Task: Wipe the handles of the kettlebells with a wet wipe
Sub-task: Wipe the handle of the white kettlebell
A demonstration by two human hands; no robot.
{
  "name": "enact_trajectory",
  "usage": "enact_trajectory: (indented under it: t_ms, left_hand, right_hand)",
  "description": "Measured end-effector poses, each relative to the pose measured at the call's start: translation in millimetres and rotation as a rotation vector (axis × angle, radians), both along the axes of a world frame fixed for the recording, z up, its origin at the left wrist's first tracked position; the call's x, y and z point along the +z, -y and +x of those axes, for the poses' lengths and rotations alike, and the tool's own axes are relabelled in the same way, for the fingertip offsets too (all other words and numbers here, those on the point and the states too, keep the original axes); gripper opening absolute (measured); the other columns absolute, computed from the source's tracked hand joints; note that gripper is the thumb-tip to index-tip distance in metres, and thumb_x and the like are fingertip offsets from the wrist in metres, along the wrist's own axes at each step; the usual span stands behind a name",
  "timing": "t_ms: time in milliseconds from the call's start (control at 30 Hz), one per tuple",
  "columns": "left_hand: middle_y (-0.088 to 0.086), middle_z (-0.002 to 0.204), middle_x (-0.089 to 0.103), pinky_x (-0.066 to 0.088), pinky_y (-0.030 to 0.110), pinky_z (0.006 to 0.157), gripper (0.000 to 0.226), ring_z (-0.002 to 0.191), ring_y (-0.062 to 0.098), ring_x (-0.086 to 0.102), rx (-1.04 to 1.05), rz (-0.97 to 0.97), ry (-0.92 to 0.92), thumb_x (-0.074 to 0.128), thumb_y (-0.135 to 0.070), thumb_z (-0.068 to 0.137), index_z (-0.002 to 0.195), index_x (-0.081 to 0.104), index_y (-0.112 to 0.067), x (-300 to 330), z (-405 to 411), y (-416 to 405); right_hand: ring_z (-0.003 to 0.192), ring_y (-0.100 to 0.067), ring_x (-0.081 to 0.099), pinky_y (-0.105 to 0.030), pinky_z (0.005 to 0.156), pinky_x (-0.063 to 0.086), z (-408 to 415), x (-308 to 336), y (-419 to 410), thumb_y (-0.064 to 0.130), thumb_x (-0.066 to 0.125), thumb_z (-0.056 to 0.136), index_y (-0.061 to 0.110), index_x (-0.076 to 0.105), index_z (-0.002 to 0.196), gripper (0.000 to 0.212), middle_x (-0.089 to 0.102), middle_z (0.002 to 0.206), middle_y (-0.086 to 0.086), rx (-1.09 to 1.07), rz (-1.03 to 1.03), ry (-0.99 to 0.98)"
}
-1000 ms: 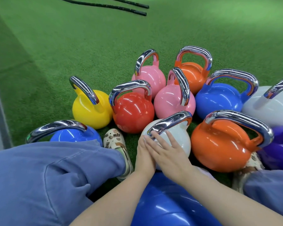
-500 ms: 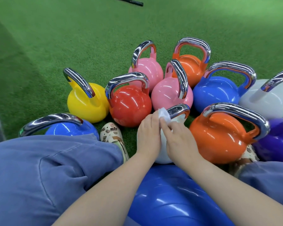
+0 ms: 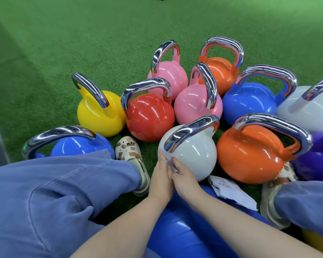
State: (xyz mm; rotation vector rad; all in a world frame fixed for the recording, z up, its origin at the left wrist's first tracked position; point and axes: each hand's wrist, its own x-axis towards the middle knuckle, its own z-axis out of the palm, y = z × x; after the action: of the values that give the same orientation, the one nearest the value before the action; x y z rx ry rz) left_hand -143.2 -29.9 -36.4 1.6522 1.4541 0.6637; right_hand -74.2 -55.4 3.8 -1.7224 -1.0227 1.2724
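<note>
Both hands, left hand (image 3: 161,178) and right hand (image 3: 184,178), pinch wet wipe (image 3: 169,158) at white kettlebell (image 3: 192,153) handle (image 3: 191,131) base; wrap wipe fully round chrome, drag up over arch.

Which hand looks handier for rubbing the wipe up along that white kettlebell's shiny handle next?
Probably the right hand. It lies on the white kettlebell just below the handle's near end, and the handle rises away to its side. The left hand sits beside it. The wet wipe is barely visible between them.
</note>
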Motion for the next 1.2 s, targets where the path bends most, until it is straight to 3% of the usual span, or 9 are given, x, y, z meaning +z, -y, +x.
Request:
enact_trajectory:
  t_ms: [167,300,500,600,700,800,1000,1067,1200]
  left_hand:
    - [0.019,0.127,0.055,0.043,0.039,0.097,0.045,0.117,0.033,0.052,0.062,-0.131,0.068,0.04,0.002,0.094,0.138,0.039,-0.007,2.7,-0.2,-10.2]
    - [-0.003,0.11,0.066,0.047,0.025,0.091,0.037,0.103,0.011,0.061,0.133,-0.038,0.142,0.053,-0.009,0.088,0.122,0.057,-0.023,10.8,1.0,-16.5]
    - [-0.009,0.121,0.058,0.037,0.007,0.09,0.048,0.108,0.003,0.054,0.107,0.132,0.158,0.055,-0.014,0.086,0.134,0.05,-0.02,31.1,6.9,-20.4]
    - [-0.003,0.119,0.062,0.044,0.02,0.092,0.051,0.106,0.011,0.058,0.085,0.098,0.133,0.058,-0.017,0.085,0.135,0.048,-0.023,22.7,4.7,-25.0]
    - [-0.005,0.113,0.065,0.047,0.026,0.091,0.052,0.105,0.009,0.059,0.1,0.033,0.132,0.057,-0.031,0.077,0.128,0.054,-0.026,17.9,2.5,-29.9]
    - [-0.008,0.096,0.067,0.049,0.023,0.082,0.031,0.092,0.01,0.061,0.106,-0.018,0.161,0.061,-0.014,0.078,0.107,0.063,-0.024,17.2,3.0,-29.7]
    - [-0.005,0.089,0.064,0.04,0.011,0.065,0.027,0.082,0.007,0.057,0.165,-0.128,0.118,0.062,-0.003,0.081,0.106,0.065,-0.014,9.8,4.0,-29.7]
    - [-0.004,0.093,0.067,0.043,0.009,0.071,0.027,0.087,0.006,0.059,0.233,-0.159,0.176,0.061,-0.002,0.082,0.105,0.067,-0.014,9.3,6.6,-25.5]
    - [-0.006,0.088,0.07,0.053,0.032,0.087,0.032,0.088,0.011,0.064,0.304,-0.197,0.261,0.058,0.004,0.078,0.092,0.07,-0.023,10.1,8.6,-21.5]
  right_hand:
    - [0.109,-0.009,0.048,-0.016,0.094,0.03,-15.1,3.6,-6.2,-0.01,0.032,0.089,0.011,0.055,0.116,0.041,0.057,0.111,0.001,-0.209,0.002,-0.165]
    - [0.104,-0.01,0.058,-0.021,0.093,0.043,-17.7,5.7,-6.0,-0.007,0.035,0.088,0.023,0.063,0.101,0.043,0.067,0.105,0.003,-0.304,0.068,-0.218]
    - [0.105,-0.006,0.058,-0.025,0.097,0.045,-21.9,6.8,-1.3,0.004,0.034,0.079,0.028,0.059,0.107,0.045,0.066,0.108,0.008,-0.368,0.227,-0.111]
    - [0.098,-0.006,0.058,-0.025,0.094,0.045,-17.7,6.4,-5.6,-0.003,0.036,0.087,0.021,0.056,0.112,0.041,0.065,0.103,0.01,-0.343,0.16,-0.095]
    - [0.082,-0.009,0.056,-0.019,0.075,0.045,-8.3,8.6,-18.1,-0.002,0.038,0.087,0.024,0.055,0.097,0.033,0.061,0.084,0.01,-0.296,0.085,-0.083]
    - [0.085,-0.01,0.054,-0.013,0.066,0.039,1.7,6.0,-31.0,-0.005,0.039,0.084,0.019,0.056,0.103,0.036,0.062,0.091,0.002,-0.216,0.018,-0.082]
    - [0.101,-0.014,0.056,-0.023,0.084,0.042,1.2,-6.4,-22.6,-0.007,0.038,0.082,0.018,0.05,0.123,0.049,0.062,0.111,-0.001,-0.109,0.018,0.067]
    - [0.109,-0.015,0.055,-0.028,0.097,0.043,-5.1,-11.9,-16.3,-0.009,0.037,0.079,0.019,0.047,0.129,0.058,0.06,0.12,-0.001,-0.14,0.038,0.088]
    - [0.113,-0.012,0.054,-0.031,0.103,0.041,-11.6,-10.4,-12.6,-0.009,0.038,0.084,0.02,0.051,0.124,0.051,0.061,0.119,0.001,-0.244,0.036,-0.049]
